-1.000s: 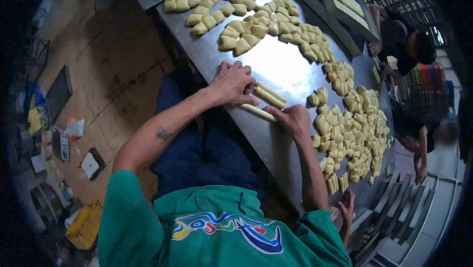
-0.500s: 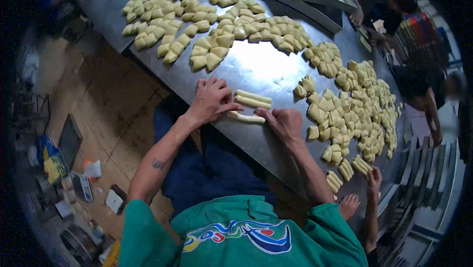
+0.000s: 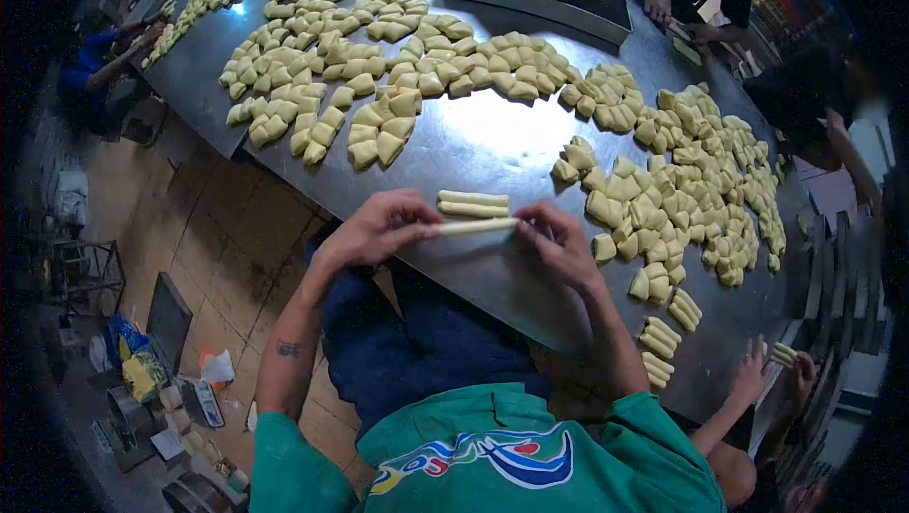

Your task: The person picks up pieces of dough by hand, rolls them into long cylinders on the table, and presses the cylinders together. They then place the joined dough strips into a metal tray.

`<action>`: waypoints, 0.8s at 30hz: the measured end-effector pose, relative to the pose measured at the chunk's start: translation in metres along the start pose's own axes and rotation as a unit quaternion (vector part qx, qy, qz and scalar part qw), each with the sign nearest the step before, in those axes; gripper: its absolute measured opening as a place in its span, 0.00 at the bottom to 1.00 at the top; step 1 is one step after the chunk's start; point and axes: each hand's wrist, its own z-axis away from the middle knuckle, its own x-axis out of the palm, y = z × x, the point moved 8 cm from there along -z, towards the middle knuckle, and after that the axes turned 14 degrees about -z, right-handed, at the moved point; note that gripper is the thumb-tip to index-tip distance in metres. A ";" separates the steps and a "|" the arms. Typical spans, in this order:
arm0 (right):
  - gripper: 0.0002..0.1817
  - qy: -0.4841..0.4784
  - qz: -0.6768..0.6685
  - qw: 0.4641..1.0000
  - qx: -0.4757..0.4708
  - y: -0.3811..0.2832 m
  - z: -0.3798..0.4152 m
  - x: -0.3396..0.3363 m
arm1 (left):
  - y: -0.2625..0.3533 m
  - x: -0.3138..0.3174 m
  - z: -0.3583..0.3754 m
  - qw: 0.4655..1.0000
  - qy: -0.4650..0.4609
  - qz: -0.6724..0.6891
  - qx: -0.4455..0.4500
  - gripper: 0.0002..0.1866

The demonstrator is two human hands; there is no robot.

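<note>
A thin, straight dough stick (image 3: 475,226) stretches between my two hands near the table's front edge. My left hand (image 3: 386,227) pinches its left end between thumb and fingers. The right end is pinched in the fingertips of my right hand (image 3: 559,240). Just beyond it, two more dough sticks (image 3: 472,203) lie side by side, almost touching the one I hold. Cut dough pieces (image 3: 653,205) spread over the metal table to the right of my right hand, with more dough pieces (image 3: 383,125) beyond my left hand.
The metal table (image 3: 530,295) has its front edge before my body. Grouped dough sticks (image 3: 660,338) lie at the right, near another person's hands (image 3: 751,373) holding a similar group. Metal trays (image 3: 540,2) are stacked at the back. A person (image 3: 99,63) works at far left.
The dough stick was bowed on the table and is now straight, pinched at both ends. The neighbouring person's hands have carried a group of sticks to the right. My view has shifted slightly.
</note>
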 end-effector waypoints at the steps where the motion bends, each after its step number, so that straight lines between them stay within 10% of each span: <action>1: 0.07 0.054 -0.018 0.998 -0.026 0.007 -0.009 -0.007 | -0.009 -0.006 -0.007 0.998 0.062 -0.002 -0.025 0.10; 9: 0.08 0.209 0.083 0.958 -0.176 0.009 -0.033 -0.015 | -0.038 -0.009 -0.034 0.967 0.235 -0.008 -0.095 0.09; 24: 0.07 0.158 0.147 0.959 -0.186 0.007 -0.036 -0.009 | -0.039 -0.003 -0.034 0.976 0.190 -0.106 -0.029 0.09</action>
